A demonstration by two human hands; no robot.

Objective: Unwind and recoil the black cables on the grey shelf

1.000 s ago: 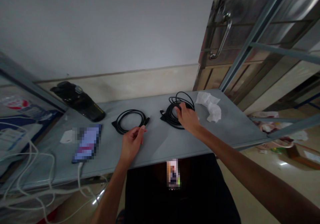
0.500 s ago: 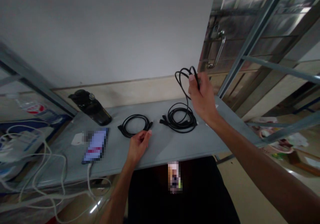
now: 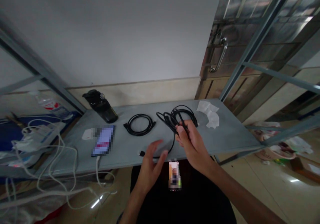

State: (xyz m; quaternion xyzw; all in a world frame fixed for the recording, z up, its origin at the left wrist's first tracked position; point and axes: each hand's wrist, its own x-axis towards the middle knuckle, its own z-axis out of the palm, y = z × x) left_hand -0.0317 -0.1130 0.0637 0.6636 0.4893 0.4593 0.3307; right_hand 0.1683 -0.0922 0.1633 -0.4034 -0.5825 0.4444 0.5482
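Note:
My right hand (image 3: 190,138) is closed around a loosely looped black cable (image 3: 163,117), held over the front right half of the grey table. One end of this cable hangs down in a curve, and its plug (image 3: 142,153) is close to my left hand (image 3: 152,162). That left hand is open, thumb and fingers apart, beside the hanging stretch. Behind the held loops a second coiled black cable (image 3: 191,112) lies on the table, partly covered by them. Farther left, another black cable (image 3: 140,134) rests in a neat ring.
A crumpled white tissue (image 3: 212,115) lies at right on the table (image 3: 227,135). At left are a black bottle-shaped object (image 3: 102,107), a phone (image 3: 103,140) with a white lead, and tangled white cords (image 3: 51,164). Metal posts (image 3: 252,46) frame both sides.
My right hand came down and toward me with the cable loops. My left hand left the ringed cable, moved right and toward me, and opened. The tissue now shows fully.

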